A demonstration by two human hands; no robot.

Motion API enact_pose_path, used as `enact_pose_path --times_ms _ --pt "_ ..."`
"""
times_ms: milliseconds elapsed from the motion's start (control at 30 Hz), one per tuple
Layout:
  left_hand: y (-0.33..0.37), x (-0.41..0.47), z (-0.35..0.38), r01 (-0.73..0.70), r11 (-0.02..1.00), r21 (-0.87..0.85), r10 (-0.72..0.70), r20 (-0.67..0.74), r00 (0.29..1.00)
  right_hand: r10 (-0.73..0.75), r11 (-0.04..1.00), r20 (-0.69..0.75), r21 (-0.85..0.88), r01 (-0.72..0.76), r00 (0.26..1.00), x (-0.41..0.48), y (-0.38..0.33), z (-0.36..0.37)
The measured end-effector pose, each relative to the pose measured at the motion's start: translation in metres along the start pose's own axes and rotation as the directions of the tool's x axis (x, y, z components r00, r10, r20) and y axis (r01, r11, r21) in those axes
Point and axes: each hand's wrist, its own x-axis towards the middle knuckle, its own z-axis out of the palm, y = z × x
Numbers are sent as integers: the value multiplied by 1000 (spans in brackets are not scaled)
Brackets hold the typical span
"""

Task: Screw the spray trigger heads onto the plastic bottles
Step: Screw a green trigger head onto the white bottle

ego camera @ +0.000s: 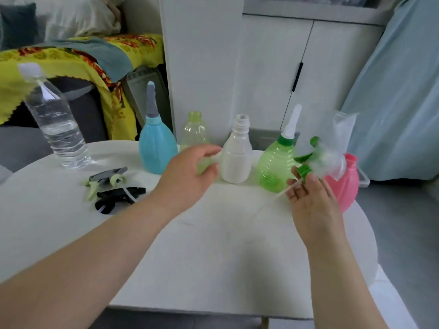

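Observation:
Several bottles stand in a row at the back of the white table (213, 245): a blue one with a grey nozzle (156, 150), a pale green one with a bare neck (194, 129), a white one with a bare neck (237, 155), a ribbed green one with a white spout (273, 165) and a pink one (348, 188). My left hand (187, 179) is curved around the foot of the pale green bottle, fingers apart, blurred. My right hand (308, 200) holds a green and white trigger head (316, 157) by its green collar, dip tube pointing down-left.
Two loose trigger heads lie at the left of the table, one grey and pale green (104, 179), one black (121, 197). A clear water bottle (57, 124) stands at the far left. A clear plastic bag (342, 131) rises behind the pink bottle. White cabinets stand behind.

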Motion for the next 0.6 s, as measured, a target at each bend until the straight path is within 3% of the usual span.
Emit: enact_pose_path --times_ms 167,367,600 --pt "11 66 52 58 995 -81 -63 -66 996 -50 998 20 35 49 999 7 -7 -14" --pt "8 104 86 257 948 -186 -286 -148 947 -58 998 2 -26 58 998 5 -13 -40" --pt "3 100 78 222 966 -130 -240 -140 961 -60 998 -10 -14 60 998 5 -17 -46"
